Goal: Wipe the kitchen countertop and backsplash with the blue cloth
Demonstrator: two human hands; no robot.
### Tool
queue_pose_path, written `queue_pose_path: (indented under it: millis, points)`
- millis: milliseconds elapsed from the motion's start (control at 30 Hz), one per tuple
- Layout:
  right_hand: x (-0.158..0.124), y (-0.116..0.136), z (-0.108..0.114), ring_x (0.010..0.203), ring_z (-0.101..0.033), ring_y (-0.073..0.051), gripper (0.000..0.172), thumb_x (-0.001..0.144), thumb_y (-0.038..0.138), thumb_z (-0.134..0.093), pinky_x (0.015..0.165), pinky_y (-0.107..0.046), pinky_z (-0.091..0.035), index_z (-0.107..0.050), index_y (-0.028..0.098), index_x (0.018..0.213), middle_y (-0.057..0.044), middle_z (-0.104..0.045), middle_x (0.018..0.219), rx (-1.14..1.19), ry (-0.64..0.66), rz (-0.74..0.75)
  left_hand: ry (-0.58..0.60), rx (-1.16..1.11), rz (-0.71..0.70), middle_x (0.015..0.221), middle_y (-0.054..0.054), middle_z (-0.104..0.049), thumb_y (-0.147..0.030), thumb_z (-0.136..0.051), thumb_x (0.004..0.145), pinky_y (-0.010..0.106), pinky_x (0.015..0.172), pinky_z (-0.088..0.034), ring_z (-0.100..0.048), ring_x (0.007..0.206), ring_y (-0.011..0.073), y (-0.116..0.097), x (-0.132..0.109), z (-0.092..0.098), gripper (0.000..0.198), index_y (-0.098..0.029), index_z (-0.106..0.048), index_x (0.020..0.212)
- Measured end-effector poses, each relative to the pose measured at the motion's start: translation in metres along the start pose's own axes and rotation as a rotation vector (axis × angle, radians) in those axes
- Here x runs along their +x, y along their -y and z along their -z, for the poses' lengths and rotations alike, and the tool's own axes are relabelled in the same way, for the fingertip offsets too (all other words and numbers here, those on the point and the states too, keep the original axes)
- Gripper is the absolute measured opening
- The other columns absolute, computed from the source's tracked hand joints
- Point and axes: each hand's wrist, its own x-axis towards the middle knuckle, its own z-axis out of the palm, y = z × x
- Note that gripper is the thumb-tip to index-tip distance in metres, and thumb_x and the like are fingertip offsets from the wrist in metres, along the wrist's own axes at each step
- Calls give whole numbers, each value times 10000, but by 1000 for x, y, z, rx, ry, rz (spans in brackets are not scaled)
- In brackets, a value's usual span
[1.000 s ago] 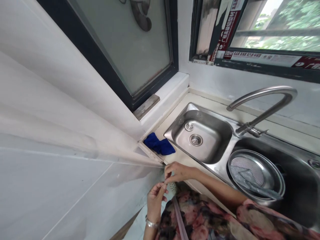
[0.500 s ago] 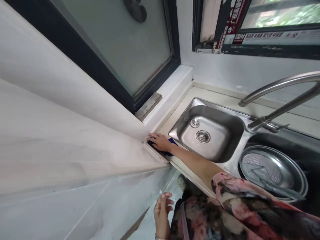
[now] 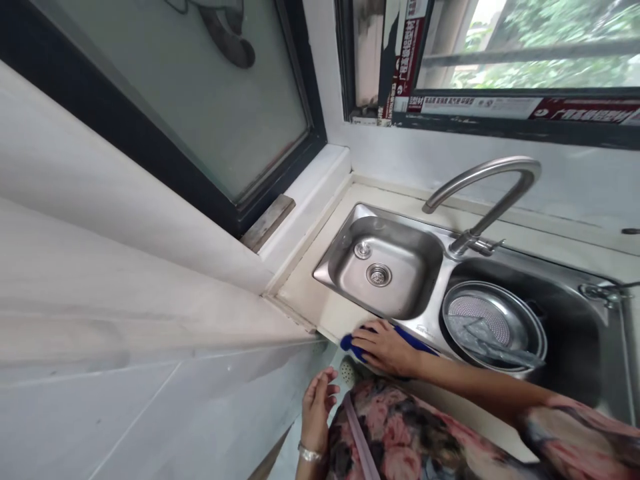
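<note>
My right hand (image 3: 384,345) presses a blue cloth (image 3: 413,339) onto the front edge of the pale countertop (image 3: 345,312), just in front of the sink's small left basin (image 3: 350,270). Part of the cloth hangs past the fingertips over the edge, and the palm hides the rest. Below and to the left, my left hand (image 3: 318,400) hovers beside the counter with fingers loosely bent and slightly apart, touching nothing. A silvery band circles its wrist.
A curved metal faucet (image 3: 493,173) rises behind the basins. The right basin holds a round metal pan (image 3: 537,333) with a perforated part and clear plastic. A wooden strip (image 3: 270,223) lies on the ledge below the dark-framed window at left.
My right hand has slid the blue cloth from the left wall corner along the counter's front edge to the right. The view has shifted rightward; my left hand stays low beside the counter.
</note>
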Motion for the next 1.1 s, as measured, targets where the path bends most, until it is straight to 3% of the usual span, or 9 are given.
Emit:
queue_pose_path:
  millis: [100, 200, 500, 567, 733, 833, 933, 1000, 1100]
  points:
    - [-22, 2, 1, 1249, -486, -290, 409, 997, 349, -532, 1046, -486, -364, -570, 319, 1403, -46, -615, 1453, -50, -22, -84, -25, -16, 18, 991, 105, -776, -676, -938, 396, 219, 589, -473, -619, 683, 110, 3, 4, 3, 745, -159, -787, 910]
    - [2, 5, -4, 1187, -507, -282, 370, 1015, 354, -498, 960, -450, -390, -595, 310, 1369, -66, -647, 1391, -71, -38, -152, -43, -32, 58, 967, 100, -778, -657, -952, 349, 222, 580, -464, -619, 669, 114, 8, 9, 5, 741, -165, -787, 878]
    - [183, 3, -24, 1178, -467, -255, 315, 1024, 398, -483, 964, -426, -363, -642, 272, 1265, -74, -642, 1330, 18, 23, -27, -9, -43, 114, 967, 92, -777, -686, -931, 390, 210, 568, -445, -623, 652, 96, 21, 18, 6, 739, -172, -780, 900]
    - [219, -1, -24, 1187, -458, -268, 322, 1030, 391, -457, 956, -429, -372, -630, 253, 1264, -90, -627, 1336, -10, -16, -109, -12, -17, 102, 985, 91, -776, -698, -912, 437, 220, 573, -451, -633, 667, 105, 26, 17, 13, 713, -185, -778, 915]
    - [282, -7, -17, 1174, -444, -319, 356, 1045, 324, -353, 920, -458, -397, -602, 150, 1230, -179, -598, 1305, -71, -177, -511, -124, 1, 95, 1060, 86, -777, -726, -857, 505, 259, 602, -482, -651, 717, 140, 42, 7, 37, 689, -217, -779, 962]
    - [288, -3, -20, 1175, -442, -324, 356, 1039, 256, -319, 960, -492, -383, -623, 132, 1176, -192, -611, 1269, -82, -177, -522, -189, -27, 127, 1108, 83, -775, -698, -851, 527, 272, 655, -525, -669, 773, 161, 53, 1, 49, 677, -224, -775, 1005]
    - [273, 7, -29, 1235, -425, -308, 329, 1042, 289, -364, 1020, -503, -359, -647, 178, 1168, -145, -634, 1288, -57, -110, -256, -231, -126, 181, 1107, 92, -773, -506, -866, 618, 255, 650, -541, -670, 759, 155, 54, 1, 47, 472, -217, -768, 978]
    - [256, 13, -36, 1288, -411, -286, 314, 1047, 328, -395, 1065, -500, -341, -654, 224, 1190, -91, -648, 1318, -15, -54, -98, -225, -240, 241, 1067, 95, -772, -322, -800, 734, 216, 587, -515, -646, 694, 119, 45, 4, 39, 245, -200, -755, 941]
    - [222, 18, -40, 1363, -382, -272, 336, 1053, 344, -398, 1144, -518, -298, -645, 254, 1263, -50, -646, 1383, 43, -53, -54, -185, -359, 294, 934, 67, -756, -174, -646, 858, 166, 499, -454, -585, 587, 72, 24, 7, 25, 83, -174, -716, 901]
